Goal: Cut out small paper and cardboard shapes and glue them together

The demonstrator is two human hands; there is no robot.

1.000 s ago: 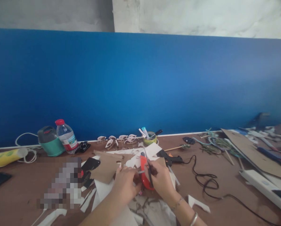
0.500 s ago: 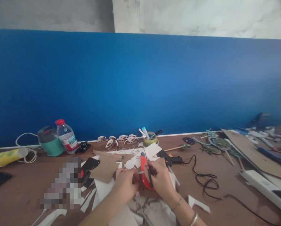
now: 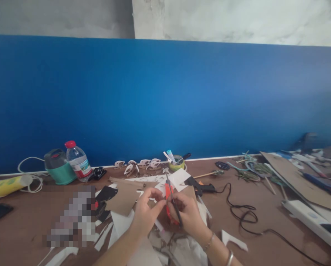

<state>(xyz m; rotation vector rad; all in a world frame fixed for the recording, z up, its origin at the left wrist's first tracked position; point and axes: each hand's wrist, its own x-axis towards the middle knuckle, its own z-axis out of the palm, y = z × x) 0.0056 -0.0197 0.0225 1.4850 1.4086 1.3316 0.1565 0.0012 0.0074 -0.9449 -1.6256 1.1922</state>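
Note:
My left hand is above the paper-strewn middle of the table, thumb and forefinger pinched together. Whatever lies between those fingertips is too small to make out. Close against them are the fingers of my right hand, curled round a slim dark tool whose pointed tip slants up and away from me. Its exact kind does not show clearly. Beneath my right fingers lies a red-orange object, partly hidden. A pale stick-like piece with a pinkish end shows below my left thumb.
Several white leaf-shaped pieces line the back edge beside a yellow-green holder with pens. A black glue gun trails its cord rightward. A bottle stands back left; a white power strip lies at right. Paper scraps surround my hands.
My left hand has turned and opened its curl, its thumb and forefinger now meeting the right fingertips. The pale strip between the hands no longer shows there. The dark tool has shifted slightly.

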